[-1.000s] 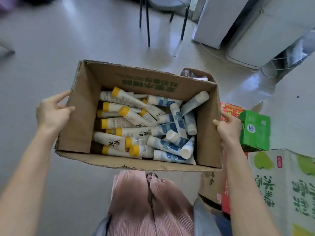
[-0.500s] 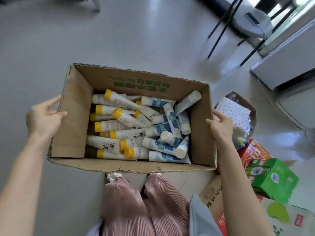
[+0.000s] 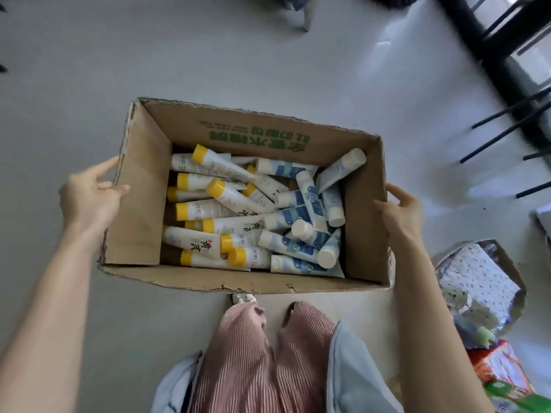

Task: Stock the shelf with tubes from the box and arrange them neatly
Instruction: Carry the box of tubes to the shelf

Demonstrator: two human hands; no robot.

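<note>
An open cardboard box (image 3: 140, 210) with green print on its far wall hangs above the grey floor, carried between my hands. Inside lie several white tubes with yellow caps (image 3: 208, 210) on the left and several white-and-blue tubes with white caps (image 3: 299, 245) on the right, piled loosely and crossing each other. My left hand (image 3: 89, 201) grips the box's left wall, thumb over the rim and fingers outside. My right hand (image 3: 404, 211) grips the right wall the same way. No shelf is in view.
To the right on the floor stands an open carton holding a patterned white pack (image 3: 477, 281), with red and green packages (image 3: 501, 380) below it. Black furniture legs (image 3: 507, 126) cross the upper right. My pink-trousered legs (image 3: 256, 353) are under the box.
The view has swung, so the floor clutter slid to the lower right and the white appliances left the frame. Both hands keep the same hold on the box; the tubes lie as before.
</note>
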